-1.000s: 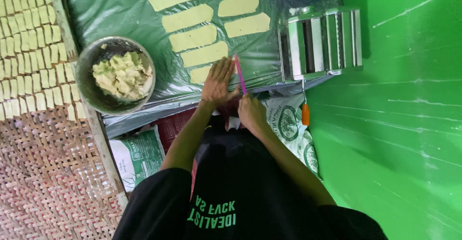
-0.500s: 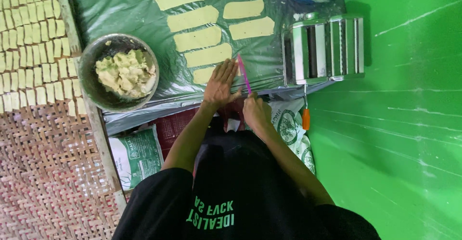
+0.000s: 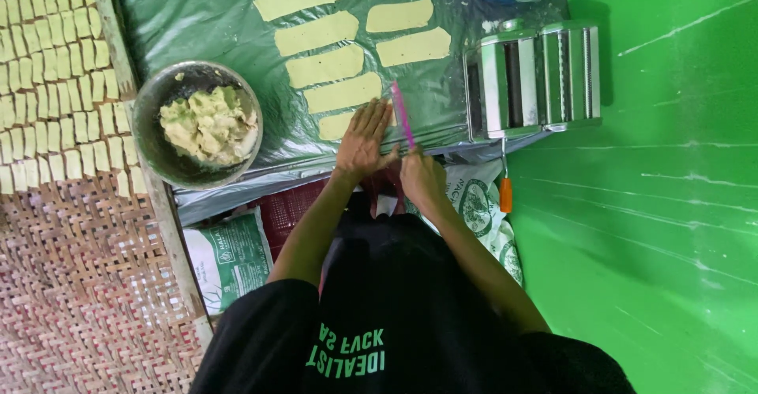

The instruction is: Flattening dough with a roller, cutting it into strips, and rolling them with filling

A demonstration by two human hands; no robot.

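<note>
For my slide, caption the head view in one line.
Left hand flat on a dough strip, right hand holding a pink stick, beside a dough bowl and pasta roller.

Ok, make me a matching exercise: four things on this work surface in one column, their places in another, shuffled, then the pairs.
1. metal bowl
2. pink stick
3. roller machine
4. left hand

a. held in the right hand
b. flat on a dough strip
c. right end of the plastic sheet
d. left edge, holding lumpy dough

Pairs: 1-d, 2-a, 3-c, 4-b
</note>
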